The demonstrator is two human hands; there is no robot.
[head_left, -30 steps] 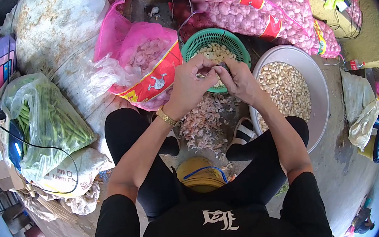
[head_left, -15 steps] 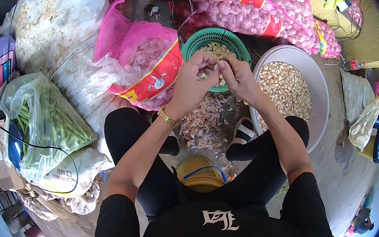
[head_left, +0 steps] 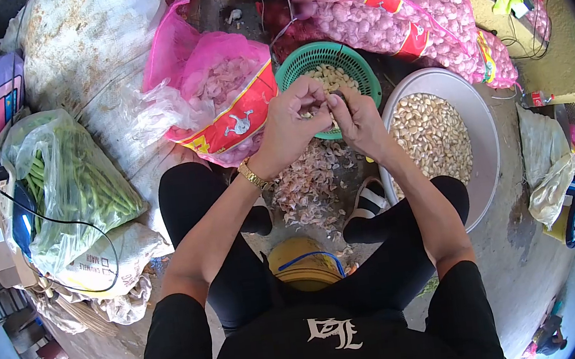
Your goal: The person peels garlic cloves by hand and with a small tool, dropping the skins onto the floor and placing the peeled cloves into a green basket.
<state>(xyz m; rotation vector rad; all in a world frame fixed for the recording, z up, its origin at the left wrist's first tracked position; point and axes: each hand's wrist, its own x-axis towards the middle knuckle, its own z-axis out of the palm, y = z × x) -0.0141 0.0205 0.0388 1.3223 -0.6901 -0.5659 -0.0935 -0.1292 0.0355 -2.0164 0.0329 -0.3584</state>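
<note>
Over a green plastic basket [head_left: 366, 73], my two hands meet fingertip to fingertip. My left hand [head_left: 294, 125], with a gold watch at the wrist, is closed in a pinch around a small pale garlic clove, mostly covered by the fingers. Pressed against it, my right hand [head_left: 361, 124] is closed too, with a small dark bit showing by the thumb; what it is I cannot make out. Peeled garlic cloves [head_left: 332, 77] lie in the basket below. To the right stands a pale basin [head_left: 482, 148] of unpeeled garlic cloves [head_left: 433, 136].
Papery garlic skins [head_left: 310, 187] are heaped on the floor between my feet, before a yellow bucket [head_left: 297, 257]. An opened pink mesh bag [head_left: 176, 64] stands left of the basket. Full garlic sacks [head_left: 389, 16] lie behind. Green beans [head_left: 79, 176] fill a plastic bag at left.
Both hands stay above the basket, pressed together. The right fingers and thumb have shifted slightly; the left hand is almost still.
</note>
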